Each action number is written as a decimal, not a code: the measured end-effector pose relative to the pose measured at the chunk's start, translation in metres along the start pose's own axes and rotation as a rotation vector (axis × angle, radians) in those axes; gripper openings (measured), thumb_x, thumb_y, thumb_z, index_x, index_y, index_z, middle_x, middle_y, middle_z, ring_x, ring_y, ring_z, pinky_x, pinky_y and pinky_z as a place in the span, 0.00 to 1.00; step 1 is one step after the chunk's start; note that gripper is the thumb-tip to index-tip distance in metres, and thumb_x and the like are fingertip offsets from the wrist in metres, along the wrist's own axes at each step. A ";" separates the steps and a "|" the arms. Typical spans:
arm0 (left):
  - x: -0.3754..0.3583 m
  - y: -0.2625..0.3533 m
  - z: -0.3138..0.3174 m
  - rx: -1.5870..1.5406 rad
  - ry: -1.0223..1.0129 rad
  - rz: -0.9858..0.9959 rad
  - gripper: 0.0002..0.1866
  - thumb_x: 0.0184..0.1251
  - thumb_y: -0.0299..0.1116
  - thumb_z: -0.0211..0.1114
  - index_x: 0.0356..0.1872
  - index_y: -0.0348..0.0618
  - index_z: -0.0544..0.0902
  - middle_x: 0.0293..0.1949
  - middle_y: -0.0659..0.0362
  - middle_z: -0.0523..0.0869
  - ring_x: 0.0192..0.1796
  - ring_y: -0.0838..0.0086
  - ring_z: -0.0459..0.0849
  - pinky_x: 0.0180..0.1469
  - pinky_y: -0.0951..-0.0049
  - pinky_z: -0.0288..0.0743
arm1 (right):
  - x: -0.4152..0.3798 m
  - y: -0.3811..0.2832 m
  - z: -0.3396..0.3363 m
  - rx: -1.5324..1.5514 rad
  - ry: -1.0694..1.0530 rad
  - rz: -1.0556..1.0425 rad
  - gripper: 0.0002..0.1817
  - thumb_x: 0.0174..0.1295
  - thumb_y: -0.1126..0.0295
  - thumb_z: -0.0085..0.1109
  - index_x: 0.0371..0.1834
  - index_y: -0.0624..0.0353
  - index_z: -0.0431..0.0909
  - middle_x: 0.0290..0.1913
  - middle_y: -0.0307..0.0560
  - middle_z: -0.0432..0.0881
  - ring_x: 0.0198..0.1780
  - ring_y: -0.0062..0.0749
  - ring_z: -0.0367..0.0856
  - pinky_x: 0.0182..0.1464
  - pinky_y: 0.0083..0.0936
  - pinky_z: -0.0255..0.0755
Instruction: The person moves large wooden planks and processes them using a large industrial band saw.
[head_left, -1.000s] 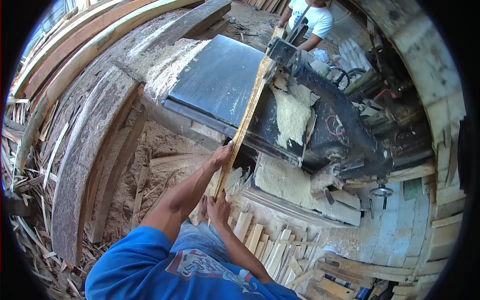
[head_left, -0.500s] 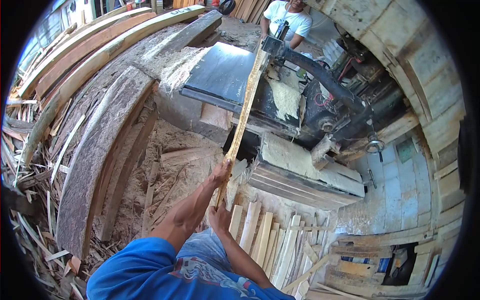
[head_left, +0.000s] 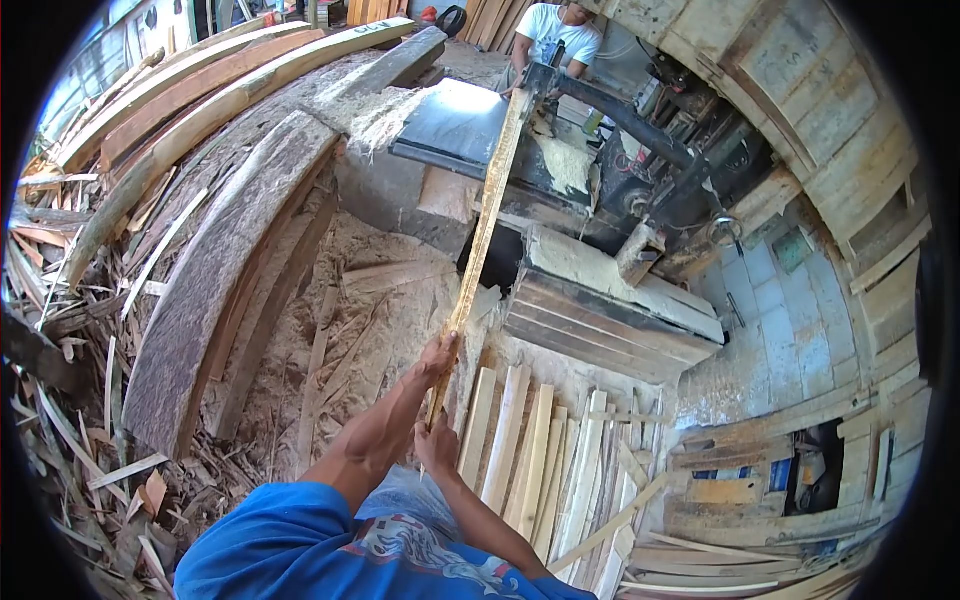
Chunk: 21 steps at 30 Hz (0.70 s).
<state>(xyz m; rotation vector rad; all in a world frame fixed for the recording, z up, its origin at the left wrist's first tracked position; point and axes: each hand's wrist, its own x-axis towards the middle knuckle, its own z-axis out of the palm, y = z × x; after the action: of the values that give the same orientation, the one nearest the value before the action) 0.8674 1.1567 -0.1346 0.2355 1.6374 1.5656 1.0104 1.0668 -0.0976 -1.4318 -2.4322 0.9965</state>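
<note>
A long, narrow wooden strip (head_left: 485, 225) runs from my hands up over the dark metal table (head_left: 455, 125) of a saw machine. My left hand (head_left: 438, 355) is closed around the strip a short way from its near end. Closer to my body, my right hand (head_left: 437, 445) grips the same strip near its end. The strip's far end reaches the machine's upright guide (head_left: 540, 82). Behind that guide stands a co-worker (head_left: 557, 35) in a white shirt, with a hand near the far end of the strip.
Thick curved timber (head_left: 225, 270) lies on the left beside wood scraps. A sawdust-covered wooden block (head_left: 610, 320) stands right of the strip. Cut strips (head_left: 530, 450) lie at my lower right. The machine's curved arm (head_left: 630, 120) extends rightward from the guide.
The view has shifted, and the machine and timber sit differently in it. Both my hands still hold the strip. The co-worker leans lower, closer to the guide.
</note>
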 end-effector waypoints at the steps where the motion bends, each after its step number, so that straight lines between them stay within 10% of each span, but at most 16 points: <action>1: -0.005 -0.003 -0.004 0.003 -0.003 0.008 0.23 0.68 0.53 0.49 0.37 0.38 0.75 0.23 0.58 0.75 0.24 0.74 0.73 0.25 0.70 0.67 | -0.009 -0.001 0.001 0.004 0.007 -0.003 0.20 0.54 0.60 0.49 0.40 0.69 0.66 0.26 0.71 0.77 0.32 0.64 0.78 0.37 0.50 0.74; 21: -0.240 -0.093 -0.058 -0.041 -0.185 0.030 0.19 0.69 0.52 0.48 0.38 0.44 0.71 0.24 0.61 0.73 0.24 0.76 0.71 0.26 0.75 0.68 | -0.270 0.022 0.010 0.145 0.120 0.132 0.26 0.54 0.63 0.54 0.58 0.52 0.65 0.30 0.61 0.81 0.34 0.59 0.79 0.38 0.47 0.72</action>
<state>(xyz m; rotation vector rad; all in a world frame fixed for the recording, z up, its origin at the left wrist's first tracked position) 1.0176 0.9405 -0.1224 0.3728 1.4633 1.5502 1.1666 0.8476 -0.0658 -1.5703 -2.1591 1.0568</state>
